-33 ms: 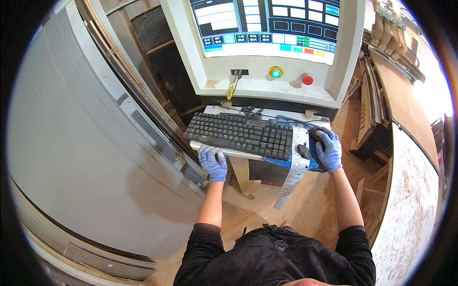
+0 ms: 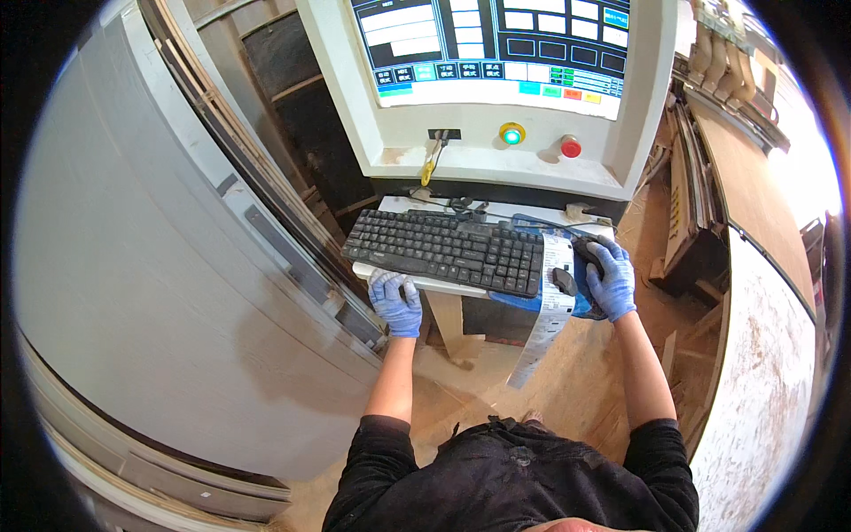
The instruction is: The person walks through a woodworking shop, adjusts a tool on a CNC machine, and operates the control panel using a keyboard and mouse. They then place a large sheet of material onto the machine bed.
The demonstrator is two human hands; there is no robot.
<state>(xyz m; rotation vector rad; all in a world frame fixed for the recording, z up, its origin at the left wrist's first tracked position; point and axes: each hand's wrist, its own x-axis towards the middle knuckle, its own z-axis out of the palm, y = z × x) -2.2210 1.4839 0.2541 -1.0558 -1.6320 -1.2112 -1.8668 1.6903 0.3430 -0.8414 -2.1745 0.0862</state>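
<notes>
My right hand (image 2: 612,282), in a blue glove, is closed over a black computer mouse (image 2: 587,250) on a blue mouse pad (image 2: 523,302). My left hand (image 2: 396,303), gloved the same way, rests at the front left edge of a white shelf (image 2: 456,287), fingers slightly apart. A black keyboard (image 2: 448,251) lies tilted across the shelf, close to the left fingertips. Between keyboard and right hand, a long printed paper strip (image 2: 542,332) hangs over the front edge. On the strip sits a small black rounded object (image 2: 564,281), its kind unclear.
Beyond the shelf stands a white console with a lit screen (image 2: 496,53), a green-lit button (image 2: 511,134) and a red knob (image 2: 571,146). A yellow cable plug (image 2: 429,170) hangs from it. A large grey panel (image 2: 160,266) fills the left; boards (image 2: 753,355) stand at right.
</notes>
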